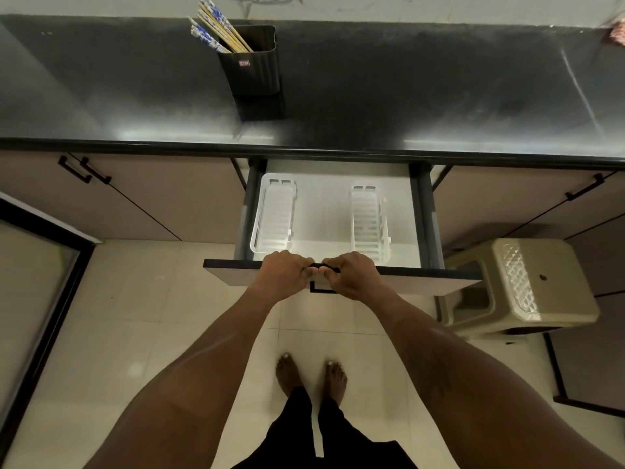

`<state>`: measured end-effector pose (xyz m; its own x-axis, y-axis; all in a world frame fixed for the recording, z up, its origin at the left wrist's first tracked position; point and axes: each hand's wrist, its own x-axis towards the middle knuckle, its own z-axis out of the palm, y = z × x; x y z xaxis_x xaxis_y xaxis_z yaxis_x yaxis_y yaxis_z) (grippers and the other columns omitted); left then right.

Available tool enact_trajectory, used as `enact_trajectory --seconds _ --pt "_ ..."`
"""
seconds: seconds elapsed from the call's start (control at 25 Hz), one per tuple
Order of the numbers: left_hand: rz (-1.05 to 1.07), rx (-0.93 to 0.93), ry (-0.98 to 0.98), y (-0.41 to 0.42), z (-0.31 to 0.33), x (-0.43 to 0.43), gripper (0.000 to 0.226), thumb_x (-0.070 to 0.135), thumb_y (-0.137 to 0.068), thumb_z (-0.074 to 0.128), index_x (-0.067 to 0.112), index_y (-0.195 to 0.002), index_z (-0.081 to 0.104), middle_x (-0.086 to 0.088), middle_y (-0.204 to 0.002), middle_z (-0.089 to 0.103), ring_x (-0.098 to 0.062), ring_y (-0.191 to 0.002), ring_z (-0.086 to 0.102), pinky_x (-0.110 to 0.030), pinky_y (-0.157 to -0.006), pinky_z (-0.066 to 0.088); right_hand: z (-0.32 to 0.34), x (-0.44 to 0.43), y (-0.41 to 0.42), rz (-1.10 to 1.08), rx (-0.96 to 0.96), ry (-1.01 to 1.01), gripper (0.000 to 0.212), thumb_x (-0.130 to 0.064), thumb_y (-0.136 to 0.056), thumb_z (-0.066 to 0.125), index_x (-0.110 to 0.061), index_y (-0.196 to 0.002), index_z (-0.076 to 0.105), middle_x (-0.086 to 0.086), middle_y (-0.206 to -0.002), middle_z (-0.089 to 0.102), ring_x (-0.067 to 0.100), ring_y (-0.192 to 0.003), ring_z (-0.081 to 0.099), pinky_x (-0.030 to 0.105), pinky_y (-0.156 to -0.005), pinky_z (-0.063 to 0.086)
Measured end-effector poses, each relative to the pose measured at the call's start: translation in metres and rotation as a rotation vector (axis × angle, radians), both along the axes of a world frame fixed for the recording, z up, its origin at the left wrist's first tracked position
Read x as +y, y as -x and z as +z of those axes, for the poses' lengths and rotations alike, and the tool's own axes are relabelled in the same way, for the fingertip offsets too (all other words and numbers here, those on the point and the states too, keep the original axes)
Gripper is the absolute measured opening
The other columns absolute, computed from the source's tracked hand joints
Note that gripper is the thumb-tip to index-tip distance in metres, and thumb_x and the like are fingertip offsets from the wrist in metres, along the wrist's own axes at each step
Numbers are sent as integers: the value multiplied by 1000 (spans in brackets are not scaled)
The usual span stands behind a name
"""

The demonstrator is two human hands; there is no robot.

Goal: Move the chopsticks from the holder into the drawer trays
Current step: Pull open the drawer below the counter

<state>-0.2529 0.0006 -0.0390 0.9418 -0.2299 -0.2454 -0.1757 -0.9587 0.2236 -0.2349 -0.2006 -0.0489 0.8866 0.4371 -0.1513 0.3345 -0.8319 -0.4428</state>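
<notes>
A black holder point(252, 60) stands on the dark countertop point(406, 96), with several chopsticks point(216, 27) leaning out to the left. Below the counter edge, the drawer point(456, 282) is pulled open. Inside lie two white slotted trays, one at the left point(274, 214) and one at the right point(368, 220), both with nothing in them. My left hand point(285, 275) and my right hand point(351, 275) both grip the black drawer handle point(324, 267) side by side at the drawer's front.
A beige plastic stool point(521, 286) stands on the tiled floor right of the drawer. Cabinet doors with black handles point(84, 169) flank the drawer. A dark-framed glass panel point(37, 275) is at the left. My bare feet point(311, 375) are on the floor below the drawer.
</notes>
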Motion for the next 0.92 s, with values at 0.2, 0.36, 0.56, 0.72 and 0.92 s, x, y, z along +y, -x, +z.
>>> enact_trajectory --seconds 0.2,0.36,0.56,0.72,0.92 --pt "-5 110 44 9 5 -3 36 43 -105 46 35 -102 81 4 -75 71 -20 -70 62 -29 -64 48 4 1 15 8 60 -5 35 -37 -100 49 -23 -78 72 -5 -52 50 19 -56 47 28 -55 35" --pt "6 127 90 17 4 -3 31 42 -105 49 38 -109 80 3 -78 73 -19 -69 61 -30 -65 49 8 1 22 18 92 1 35 -35 -100 50 -21 -76 70 -5 -52 49 16 -53 43 28 -54 34" --pt "37 164 128 18 3 -3 34 44 -106 48 34 -107 80 1 -83 75 -22 -76 65 -35 -72 57 9 3 22 15 129 16 39 -35 -101 48 -17 -73 68 -1 -60 58 22 -60 52 31 -57 41" --pt "154 156 189 5 7 -3 41 44 -105 51 24 -137 66 -6 -131 71 -28 -123 62 -42 -101 51 16 12 2 -74 94 -25 34 -34 -103 47 -17 -92 75 4 -82 72 27 -78 63 38 -70 53" --pt "249 69 237 -42 32 12 46 38 -102 60 22 -145 58 -6 -142 64 -27 -134 55 -44 -110 46 32 36 -41 -178 -39 -200 23 -25 -99 54 -16 -95 75 3 -83 75 28 -77 67 39 -72 55"
